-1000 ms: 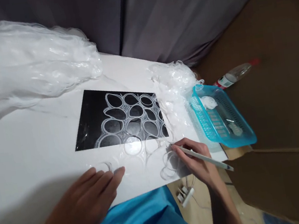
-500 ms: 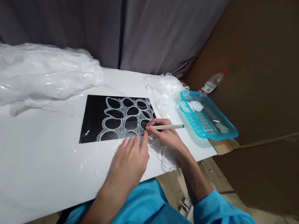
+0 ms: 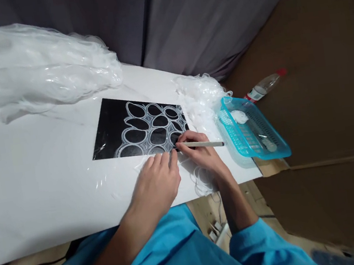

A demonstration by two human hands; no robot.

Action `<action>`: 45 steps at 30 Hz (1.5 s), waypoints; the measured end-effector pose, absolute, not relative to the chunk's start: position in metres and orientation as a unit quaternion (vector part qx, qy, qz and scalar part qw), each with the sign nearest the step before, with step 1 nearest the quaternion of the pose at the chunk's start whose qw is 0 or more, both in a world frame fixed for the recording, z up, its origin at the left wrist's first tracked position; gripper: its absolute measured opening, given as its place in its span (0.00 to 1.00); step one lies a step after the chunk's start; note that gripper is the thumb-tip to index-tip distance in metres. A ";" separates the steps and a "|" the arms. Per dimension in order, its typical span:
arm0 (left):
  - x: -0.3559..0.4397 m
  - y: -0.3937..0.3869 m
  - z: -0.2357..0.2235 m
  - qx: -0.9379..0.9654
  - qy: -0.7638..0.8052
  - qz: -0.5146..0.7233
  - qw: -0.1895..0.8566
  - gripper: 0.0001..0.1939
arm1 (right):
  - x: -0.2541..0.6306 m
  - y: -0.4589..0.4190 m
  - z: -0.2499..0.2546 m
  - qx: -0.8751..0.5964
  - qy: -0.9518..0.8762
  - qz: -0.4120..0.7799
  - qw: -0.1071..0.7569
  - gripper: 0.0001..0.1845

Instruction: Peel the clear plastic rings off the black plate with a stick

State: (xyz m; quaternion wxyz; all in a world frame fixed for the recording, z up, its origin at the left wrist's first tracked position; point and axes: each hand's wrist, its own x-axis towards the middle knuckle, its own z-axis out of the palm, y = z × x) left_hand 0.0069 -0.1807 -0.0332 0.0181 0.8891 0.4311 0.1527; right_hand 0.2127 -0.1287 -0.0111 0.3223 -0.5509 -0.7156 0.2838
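A black sheet (image 3: pixel 110 128) lies on a white board (image 3: pixel 38 178), with a web of clear plastic rings (image 3: pixel 150 129) spread over its right half. My right hand (image 3: pixel 201 155) pinches a thin white stick (image 3: pixel 207 144) like a pen, its tip touching the rings at the sheet's lower right corner. My left hand (image 3: pixel 156 183) lies flat on the board just left of that tip, fingers together and pressing on the rings' near edge.
A big heap of clear ring webbing (image 3: pixel 31 78) covers the board's far left; a smaller heap (image 3: pixel 200 96) lies right of the sheet. A turquoise basket (image 3: pixel 276 145) sits at the board's right edge, a plastic bottle (image 3: pixel 264 86) beyond it. Grey cloth hangs behind.
Both hands have moved forward from the board's near edge to the sheet's lower right corner. The stick now points at the rings and the left hand rests beside it.
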 end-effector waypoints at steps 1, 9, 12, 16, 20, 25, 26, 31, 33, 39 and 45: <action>0.007 -0.181 -0.033 0.890 0.430 0.152 0.018 0.28 | 0.212 -0.130 -0.010 -0.546 -0.727 0.270 0.317 0.10; 0.005 -0.177 -0.029 0.907 0.395 0.145 0.007 0.22 | 0.198 -0.141 -0.010 -0.518 -0.811 0.142 0.232 0.10; 0.005 -0.177 -0.030 0.908 0.394 0.141 0.008 0.21 | 0.197 -0.141 -0.015 -0.508 -0.833 0.095 0.197 0.07; 0.005 -0.180 -0.034 0.903 0.403 0.149 0.003 0.28 | 0.210 -0.128 -0.020 -0.543 -0.799 0.060 0.253 0.09; 0.004 -0.184 -0.035 0.899 0.410 0.155 0.011 0.30 | 0.248 -0.103 -0.013 -0.598 -0.725 0.004 0.344 0.09; 0.004 -0.184 -0.032 0.896 0.415 0.157 0.032 0.30 | 0.300 -0.092 0.015 -0.638 -0.640 -0.094 0.418 0.05; 0.004 -0.183 -0.031 0.896 0.415 0.156 0.037 0.30 | 0.306 -0.094 0.021 -0.637 -0.630 -0.112 0.430 0.06; -0.003 -0.179 -0.024 0.870 0.420 0.217 0.139 0.28 | 0.304 -0.117 0.040 -0.606 -0.613 -0.108 0.496 0.04; -0.009 -0.176 -0.016 0.804 0.448 0.291 0.262 0.25 | 0.288 -0.126 0.042 -0.599 -0.622 -0.068 0.499 0.04; -0.028 -0.165 0.008 0.418 0.463 0.499 0.601 0.19 | 0.199 -0.150 0.047 -0.578 -0.667 0.124 0.453 0.10; -0.049 -0.168 0.007 0.340 0.437 0.531 0.641 0.23 | 0.125 -0.168 0.054 -0.402 -0.784 0.299 0.365 0.06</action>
